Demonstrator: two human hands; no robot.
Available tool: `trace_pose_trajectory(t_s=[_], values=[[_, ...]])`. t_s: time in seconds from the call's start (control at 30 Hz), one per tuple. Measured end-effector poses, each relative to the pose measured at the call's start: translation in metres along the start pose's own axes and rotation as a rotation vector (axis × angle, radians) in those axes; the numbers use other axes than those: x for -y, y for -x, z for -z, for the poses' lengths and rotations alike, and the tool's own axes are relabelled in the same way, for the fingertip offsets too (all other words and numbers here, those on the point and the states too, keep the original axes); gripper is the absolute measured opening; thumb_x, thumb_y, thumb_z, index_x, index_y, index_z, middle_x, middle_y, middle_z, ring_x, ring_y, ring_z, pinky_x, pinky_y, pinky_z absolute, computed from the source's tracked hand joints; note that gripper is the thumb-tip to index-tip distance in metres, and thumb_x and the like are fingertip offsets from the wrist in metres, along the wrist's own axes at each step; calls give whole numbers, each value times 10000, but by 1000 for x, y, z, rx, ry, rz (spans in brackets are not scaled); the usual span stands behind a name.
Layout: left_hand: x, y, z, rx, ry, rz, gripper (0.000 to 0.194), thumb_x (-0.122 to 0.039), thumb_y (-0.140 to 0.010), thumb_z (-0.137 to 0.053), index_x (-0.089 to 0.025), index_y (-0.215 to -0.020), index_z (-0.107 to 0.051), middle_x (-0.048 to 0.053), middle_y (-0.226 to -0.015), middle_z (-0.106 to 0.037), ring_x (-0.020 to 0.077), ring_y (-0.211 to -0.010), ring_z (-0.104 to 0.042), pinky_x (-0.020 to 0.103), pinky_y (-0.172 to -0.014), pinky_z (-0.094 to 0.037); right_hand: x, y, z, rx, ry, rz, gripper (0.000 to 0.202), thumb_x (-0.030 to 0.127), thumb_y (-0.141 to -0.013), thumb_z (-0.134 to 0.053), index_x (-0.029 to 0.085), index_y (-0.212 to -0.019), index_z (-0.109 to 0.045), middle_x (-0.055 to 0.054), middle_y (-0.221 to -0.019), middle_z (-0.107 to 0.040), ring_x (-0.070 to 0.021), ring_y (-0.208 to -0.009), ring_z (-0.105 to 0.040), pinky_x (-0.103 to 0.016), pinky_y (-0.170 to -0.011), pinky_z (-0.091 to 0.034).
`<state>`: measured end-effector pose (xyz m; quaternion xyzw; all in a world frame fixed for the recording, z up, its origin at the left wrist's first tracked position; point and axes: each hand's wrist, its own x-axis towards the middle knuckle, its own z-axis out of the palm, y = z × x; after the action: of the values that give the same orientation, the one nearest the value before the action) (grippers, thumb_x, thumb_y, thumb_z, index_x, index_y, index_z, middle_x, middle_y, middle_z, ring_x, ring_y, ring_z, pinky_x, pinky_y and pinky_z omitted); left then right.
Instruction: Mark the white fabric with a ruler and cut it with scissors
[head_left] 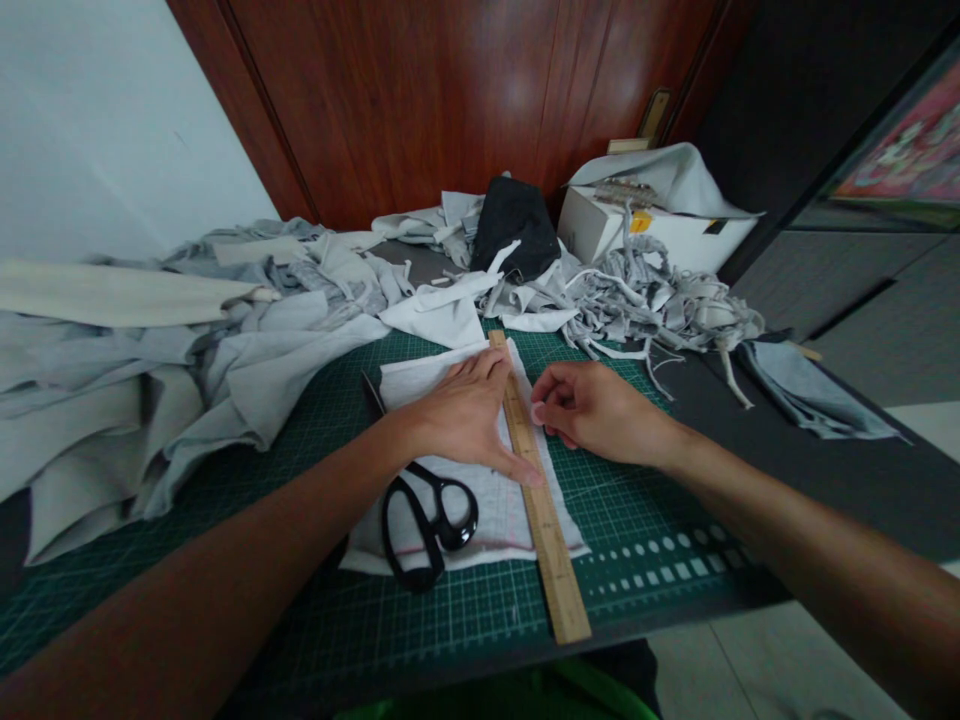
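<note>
My left hand (pixel 472 415) lies spread over a pale grey cloth (pixel 495 505), its fingers and thumb pressing on a wooden ruler (pixel 551 550). The ruler runs lengthwise over the cloth's right side and sticks out past its near edge. Just right of the ruler, my right hand (pixel 585 410) has its fingers curled in a pinch at the cloth's right edge; whatever is between the fingertips is too small to make out. Black-handled scissors (pixel 427 520) rest on the cloth's left part, their blades partly hidden under my left wrist.
A green cutting mat (pixel 315 590) lies under the cloth. Grey fabric pieces (pixel 255 370) are heaped at left, with tangled strips (pixel 637 290) and a black cloth (pixel 515 225) behind. A white box (pixel 675 235) stands at back right, and folded fabric (pixel 810 385) lies at right.
</note>
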<state>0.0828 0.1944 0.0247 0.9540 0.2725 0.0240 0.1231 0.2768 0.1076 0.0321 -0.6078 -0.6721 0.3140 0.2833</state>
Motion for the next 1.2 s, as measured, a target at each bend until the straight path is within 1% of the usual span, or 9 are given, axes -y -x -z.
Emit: trace_pose_trajectory(t_s=[0.1,0.17,0.27,0.47,0.6,0.83,0.93,1.07,1.2], values=[[0,-1,-1,7,-3,0,1420,-969,-493,-690,-99,-1559,-341,294,-1699,-282,456,-1583,-270,555,-1270,-272,-3,15,-3,1,11,21,53,170,-900,-671,189,-853,-654,34,-611,-650,-125,-503,-561,-241,-480,-371],[1,-1,-1,11,-6,4,1424,-958,-493,-703,-98,-1565,-332,290,-1697,-285,450,-1584,-267,546,-1275,-268,-3,20,-5,0,29,29,62,157,-893,-673,190,-841,-661,19,-641,-676,-135,-549,-591,-242,-506,-390],[1,-1,0,8,-1,-2,1426,-945,-501,-711,-96,-1575,-315,290,-1704,-270,439,-1590,-257,540,-1280,-261,3,22,-7,-4,71,22,88,111,-876,-668,184,-826,-668,-3,-683,-708,-145,-593,-623,-245,-534,-411],[0,0,-1,-7,3,-6,1400,-948,-508,-709,-112,-1565,-331,283,-1705,-277,442,-1592,-262,531,-1274,-272,12,24,-13,-45,165,18,117,71,-866,-660,179,-821,-667,-5,-689,-707,-148,-590,-623,-255,-548,-408],[0,-1,-2,-28,-2,-4,1384,-938,-492,-727,-133,-1553,-349,267,-1679,-337,443,-1575,-298,535,-1252,-304,14,29,-18,-70,219,47,134,55,-854,-647,182,-810,-653,-1,-676,-689,-139,-563,-587,-262,-540,-373],[0,-1,-4,-40,0,-2,1372,-930,-512,-719,-91,-1539,-367,278,-1661,-353,435,-1559,-323,535,-1262,-295,19,46,-24,-54,213,65,157,51,-870,-606,182,-786,-624,9,-640,-647,-112,-498,-499,-269,-510,-311],[0,-1,-3,-30,1,6,1369,-922,-531,-713,-78,-1548,-355,281,-1671,-335,434,-1563,-317,529,-1263,-296,20,57,-26,-33,194,81,171,34,-864,-588,188,-794,-617,18,-631,-627,-108,-488,-476,-272,-503,-303],[0,-1,-3,-25,6,2,1418,-935,-536,-691,-112,-1608,-263,284,-1715,-263,454,-1593,-260,555,-1269,-271,23,74,-30,-24,214,74,189,43,-865,-581,212,-780,-574,32,-596,-575,-116,-468,-452,-284,-486,-281],[1,-1,-3,-26,1,1,1408,-930,-533,-697,-118,-1604,-280,282,-1713,-274,449,-1588,-277,540,-1275,-264,27,92,-34,10,204,64,197,92,-910,-568,235,-778,-538,26,-607,-560,-131,-473,-455,-292,-470,-274]])
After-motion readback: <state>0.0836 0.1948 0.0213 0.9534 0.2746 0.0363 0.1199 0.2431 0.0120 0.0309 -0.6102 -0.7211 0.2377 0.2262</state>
